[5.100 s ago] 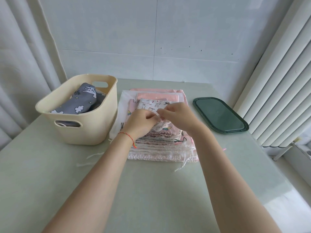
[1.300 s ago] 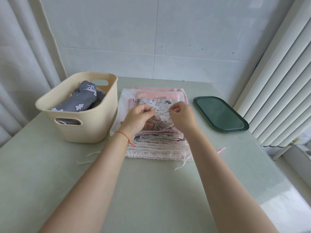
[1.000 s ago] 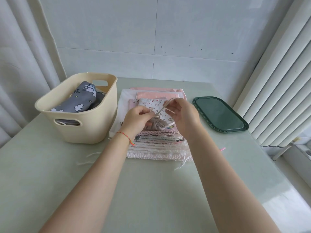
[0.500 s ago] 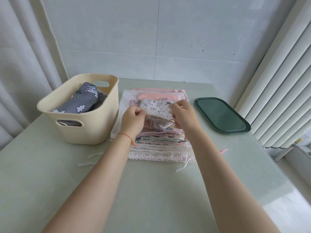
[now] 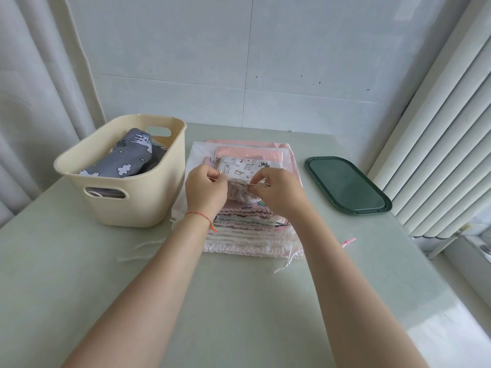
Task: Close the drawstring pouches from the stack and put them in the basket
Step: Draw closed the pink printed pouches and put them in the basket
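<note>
A small white pouch (image 5: 243, 168) printed with cartoon animals lies on top of the stack of pouches (image 5: 249, 232) in the middle of the table. Its near mouth is gathered into folds. My left hand (image 5: 206, 191) pinches the left end of that gathered mouth. My right hand (image 5: 279, 192) pinches the drawstring at the right end. Left of the stack stands the cream basket (image 5: 138, 205), and a grey pouch with white clouds (image 5: 125, 158) lies inside it.
A dark green tray (image 5: 345, 184) lies to the right of the stack. Loose white cords (image 5: 143, 251) trail on the table below the basket, and a small pink cord (image 5: 348, 242) lies at the right. Curtains hang on both sides, and a tiled wall stands behind.
My right hand drew the drawstring out up and to the right, then came back down to the pouch's mouth. The mouth is now gathered tighter between both hands.
</note>
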